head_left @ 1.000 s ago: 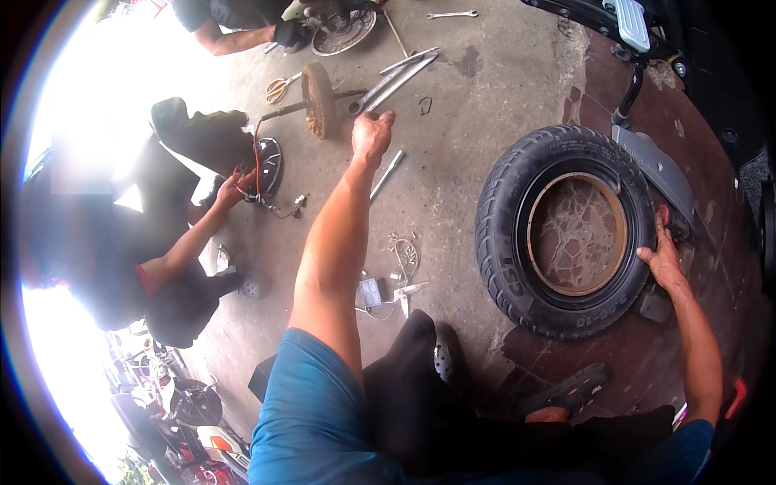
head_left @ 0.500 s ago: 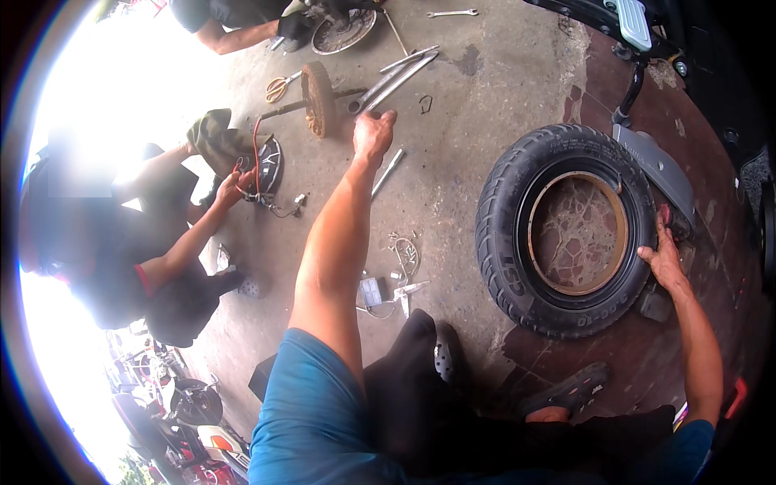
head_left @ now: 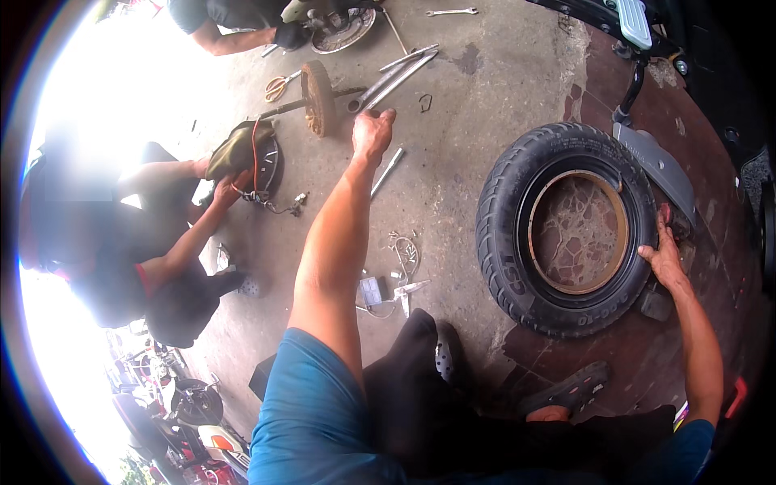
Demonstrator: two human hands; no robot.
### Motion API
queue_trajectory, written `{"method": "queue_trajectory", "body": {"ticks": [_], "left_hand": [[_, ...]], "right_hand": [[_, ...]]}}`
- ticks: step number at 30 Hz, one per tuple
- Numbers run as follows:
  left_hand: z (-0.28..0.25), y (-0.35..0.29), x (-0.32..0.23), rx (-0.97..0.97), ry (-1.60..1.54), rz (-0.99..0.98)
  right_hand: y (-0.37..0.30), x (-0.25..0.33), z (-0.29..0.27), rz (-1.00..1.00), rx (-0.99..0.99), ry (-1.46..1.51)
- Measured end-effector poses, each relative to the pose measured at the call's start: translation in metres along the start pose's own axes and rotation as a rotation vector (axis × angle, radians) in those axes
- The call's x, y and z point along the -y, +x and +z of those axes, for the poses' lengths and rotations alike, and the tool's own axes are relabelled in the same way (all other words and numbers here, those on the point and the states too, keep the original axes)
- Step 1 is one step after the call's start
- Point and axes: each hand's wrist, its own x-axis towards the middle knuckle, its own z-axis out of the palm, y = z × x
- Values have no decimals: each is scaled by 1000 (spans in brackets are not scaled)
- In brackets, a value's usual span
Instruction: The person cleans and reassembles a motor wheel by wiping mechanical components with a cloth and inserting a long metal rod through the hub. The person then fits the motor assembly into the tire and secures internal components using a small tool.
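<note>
My left hand [head_left: 373, 134] reaches out to the far middle of the floor, its fingers closed at the near end of a silver metal bar [head_left: 398, 81]. A second bar lies close alongside it, and the fingers' underside is hidden. At the right, a black scooter tire [head_left: 503, 259] lies flat around a rim [head_left: 531, 234] with a rusty inner edge. My right hand [head_left: 666, 260] grips the tire's right side, thumb on the sidewall and fingers along the tread. Between my arms and the tire is another silver rod [head_left: 388, 172].
A co-worker at left handles an olive cloth [head_left: 230, 152] and a part with wires. Beyond are a small rusty wheel on an axle [head_left: 318, 99], scissors [head_left: 277, 86] and a wrench [head_left: 452, 12]. Nearer lie cables and a small box [head_left: 371, 291]. A grey panel [head_left: 659, 171] touches the tire's far side.
The co-worker at left has brought the olive cloth down over the wired part. At the top, another person's gloved hand has shifted slightly. My own hands hold nearly the same places.
</note>
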Motion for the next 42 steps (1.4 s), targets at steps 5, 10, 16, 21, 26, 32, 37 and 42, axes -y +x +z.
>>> {"method": "queue_trajectory", "body": {"ticks": [5,10,16,21,26,32,37,42], "left_hand": [[0,-2,-3,11,2,-4],[-8,-5,-12,12,22,-2],[-28,-11,-55,-81,-182,-88],[-51,6,-70,-61,-345,-10],[-49,5,-75,-76,-381,-11],[-41,9,-61,-71,-371,-64],[-51,24,-72,-83,-319,11],[-41,22,-100,-62,-683,-129]], "right_hand": [[2,-6,1,-11,-6,11],[1,-2,1,-6,-2,15],[2,-6,2,23,-4,-5],[1,1,1,42,-2,-10],[2,-6,1,29,-5,-3],[4,-13,3,0,-11,-6],[4,-11,5,4,-18,-7],[3,-19,7,19,-36,-2]]}}
